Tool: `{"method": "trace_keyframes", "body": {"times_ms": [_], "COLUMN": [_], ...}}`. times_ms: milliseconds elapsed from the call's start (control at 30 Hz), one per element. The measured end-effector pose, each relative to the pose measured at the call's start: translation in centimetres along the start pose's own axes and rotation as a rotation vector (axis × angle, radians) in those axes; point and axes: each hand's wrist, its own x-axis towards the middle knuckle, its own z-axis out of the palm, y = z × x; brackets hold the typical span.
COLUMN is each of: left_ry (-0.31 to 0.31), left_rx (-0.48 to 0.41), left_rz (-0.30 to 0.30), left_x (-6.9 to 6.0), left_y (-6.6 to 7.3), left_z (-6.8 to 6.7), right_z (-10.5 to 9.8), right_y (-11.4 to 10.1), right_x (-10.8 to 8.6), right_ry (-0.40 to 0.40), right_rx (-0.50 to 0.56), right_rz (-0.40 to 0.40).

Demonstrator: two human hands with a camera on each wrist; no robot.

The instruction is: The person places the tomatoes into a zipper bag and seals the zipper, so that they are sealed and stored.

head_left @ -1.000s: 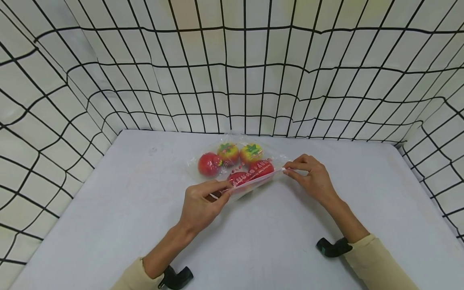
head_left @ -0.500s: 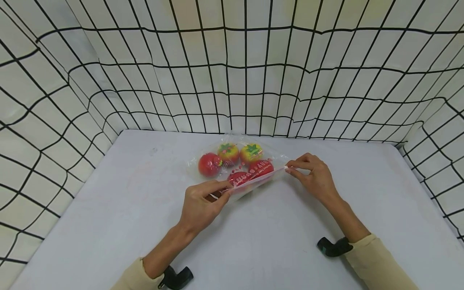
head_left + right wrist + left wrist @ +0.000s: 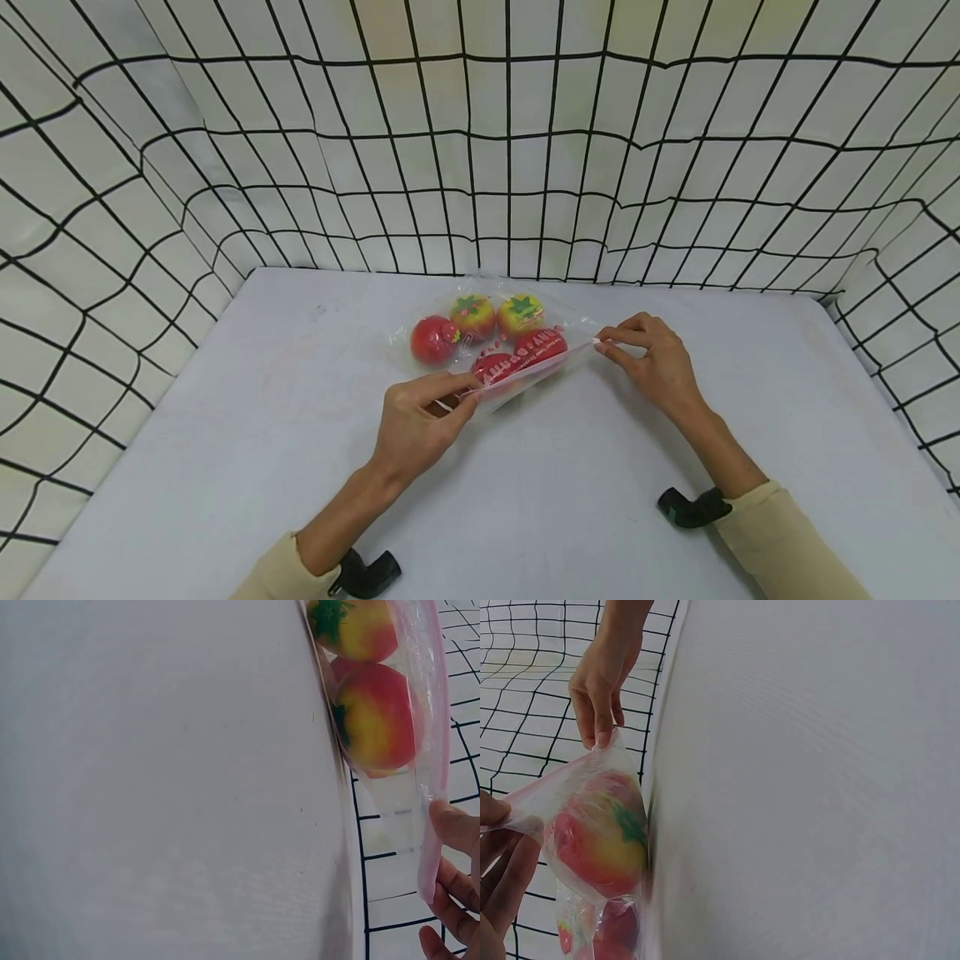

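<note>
A clear zip bag (image 3: 491, 404) with a pink strip (image 3: 442, 742) along its mouth lies at the table's far middle. Inside are several round red and yellow fruits (image 3: 519, 315), some with green leafy tops; they look like toy tomatoes or persimmons. Red print covers part of the bag. With thumb and fingers, my left hand (image 3: 416, 421) pinches the strip near its left part. At the strip's right end, my right hand (image 3: 660, 367) pinches the corner, where a small white bit shows. Between the hands the bag's mouth edge is stretched and raised slightly.
The white table (image 3: 187, 467) carries the bag near its back edge. A black grid on pale walls (image 3: 487, 167) encloses the back and sides. Black wrist cameras (image 3: 693, 508) stick out beside both beige sleeves.
My right hand has moved slightly right and away from me along the strip's right end, still pinching. The left hand and the fruits have stayed in place.
</note>
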Motion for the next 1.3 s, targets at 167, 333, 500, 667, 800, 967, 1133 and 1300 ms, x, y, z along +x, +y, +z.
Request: {"method": "trace_keyframes", "body": {"times_ms": [167,333,500,667,800,967,1133,1300], "left_ry": [0.000,-0.001,0.001,0.000,-0.002,0.000,-0.005,-0.006], "left_rx": [0.002,0.007,0.001,-0.008,-0.014,-0.012,-0.016,-0.019], "left_rz": [-0.005,-0.003,0.007,0.005,0.000,-0.002,-0.012,-0.011], "left_x": [-0.01,0.00,-0.03,-0.07,-0.07,-0.07,-0.14,-0.17], "left_y": [0.06,0.06,-0.12,-0.17,-0.11,-0.04,-0.04,-0.04], "left_z": [0.03,0.02,0.07,0.09,0.08,0.05,0.08,0.05], "right_z": [0.00,-0.10,-0.20,-0.24,-0.28,-0.30,-0.30,-0.42], "right_y": [0.06,-0.01,-0.02,0.07,0.21,0.44,0.67,0.86], "right_x": [0.04,0.14,0.24,0.33,0.32,0.36,0.36,0.39], "right_ry": [0.009,0.018,0.025,0.039,0.040,0.045,0.047,0.062], "right_rx": [-0.009,-0.023,-0.037,-0.025,-0.024,-0.021,-0.040,-0.044], "right_rz": [0.007,0.026,0.042,0.052,0.064,0.076,0.083,0.078]}}
